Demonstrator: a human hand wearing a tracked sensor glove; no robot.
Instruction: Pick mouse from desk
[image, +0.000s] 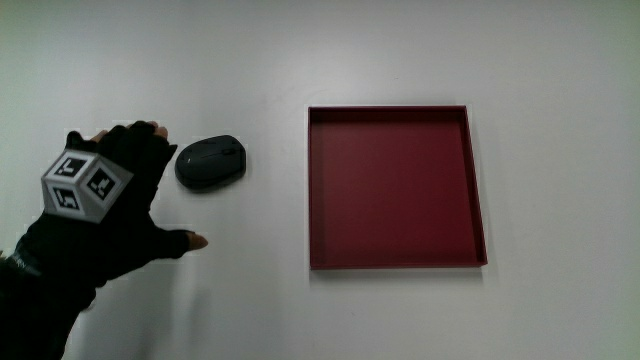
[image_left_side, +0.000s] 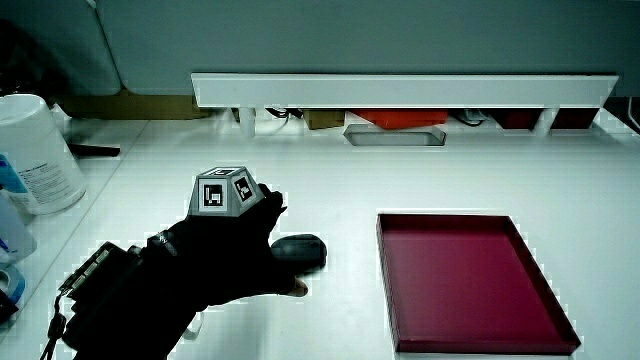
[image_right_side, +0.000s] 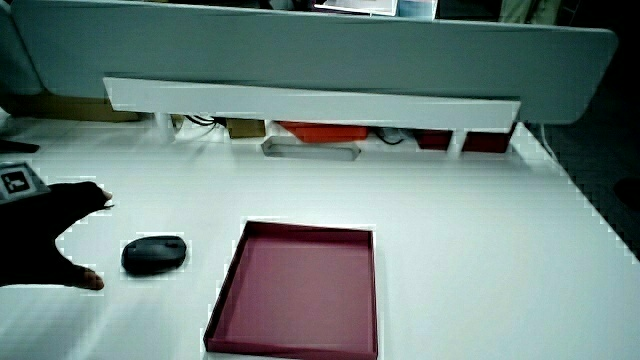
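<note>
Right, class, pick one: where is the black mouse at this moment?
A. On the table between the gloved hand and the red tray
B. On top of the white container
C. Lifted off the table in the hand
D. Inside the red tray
A: the mouse lies on the bare table, beside the spread fingers of the hand and apart from the red tray, which holds nothing; a side view shows the same.

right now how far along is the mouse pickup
Done: the hand has reached the mouse and sits right beside it, fingers spread, thumb pointing toward the red tray. In hand: nothing yet; the mouse lies flat on the table, ungrasped, clear in a side view. Left: close the fingers around the mouse and lift it off the desk.
</note>
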